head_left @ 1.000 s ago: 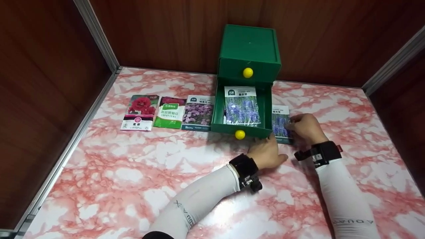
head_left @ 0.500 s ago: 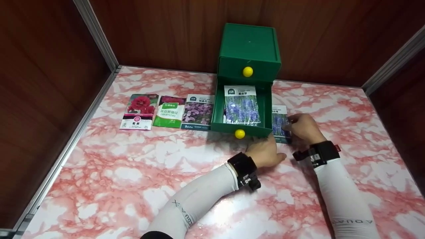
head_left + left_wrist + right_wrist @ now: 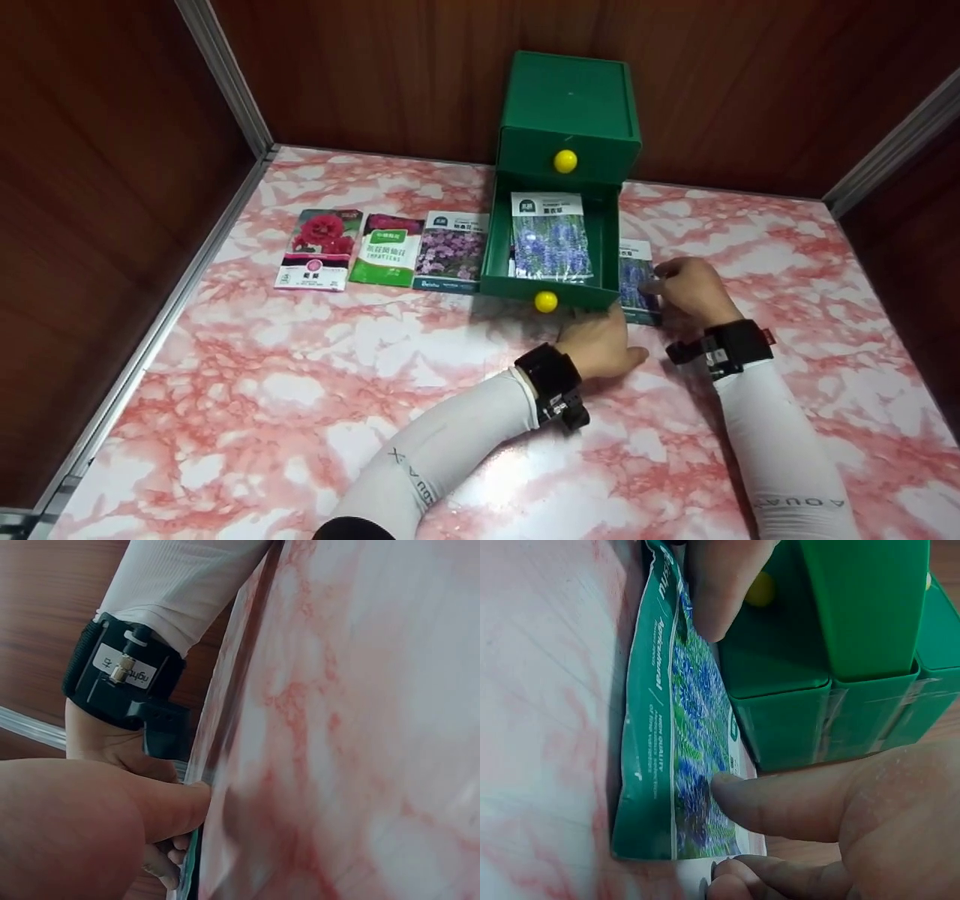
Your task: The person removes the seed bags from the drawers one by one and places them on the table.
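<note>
Right of centre in the head view, the right hand (image 3: 688, 289) lies on a flat blue-flowered seed packet with a teal edge (image 3: 637, 283), which sits on the counter touching the right side of the pulled-out lower drawer of a small green plastic drawer box (image 3: 550, 247). In the right wrist view a fingertip (image 3: 731, 791) presses the packet's printed face while the thumb curls at its lower edge, so the hand seems to be pinching the packet to lift it off the smooth surface. The left hand (image 3: 600, 345) rests just below the drawer front, near the yellow round knob (image 3: 545, 301); a finger of it reaches the packet's near corner (image 3: 196, 840), probably to steady it, and its fingers look relaxed rather than gripping. A matching lavender packet (image 3: 550, 238) already lies inside the drawer. Three more flower packets (image 3: 386, 251) lie in a row to the left of the drawer. The counter (image 3: 300, 390) is glossy pink-and-white marble pattern, enclosed by dark wood-grain walls (image 3: 97, 150) with metal corner strips.
</note>
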The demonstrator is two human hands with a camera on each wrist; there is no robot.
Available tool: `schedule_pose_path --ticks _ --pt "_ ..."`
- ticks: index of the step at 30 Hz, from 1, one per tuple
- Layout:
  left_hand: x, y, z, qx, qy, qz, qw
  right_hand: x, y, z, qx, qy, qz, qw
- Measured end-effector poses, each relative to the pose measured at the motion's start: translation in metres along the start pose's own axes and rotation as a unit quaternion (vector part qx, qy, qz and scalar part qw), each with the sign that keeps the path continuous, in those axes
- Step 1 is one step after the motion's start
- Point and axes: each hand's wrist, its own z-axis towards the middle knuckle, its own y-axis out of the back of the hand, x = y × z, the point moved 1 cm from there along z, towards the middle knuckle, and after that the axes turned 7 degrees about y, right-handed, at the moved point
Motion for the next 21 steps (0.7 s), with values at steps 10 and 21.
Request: schedule_pose_path --ticks 10,21 --pt "-0.007 0.001 -0.015 -0.004 -0.009 0.055 0.9984 -0.002 0.0 -0.003 -0.002 0.005 -0.005 1.0" --pt "-0.016 0.019 -0.044 0.028 -0.057 0.13 0.9895 -0.003 0.002 -0.003 -0.019 0.042 -0.02 0.999"
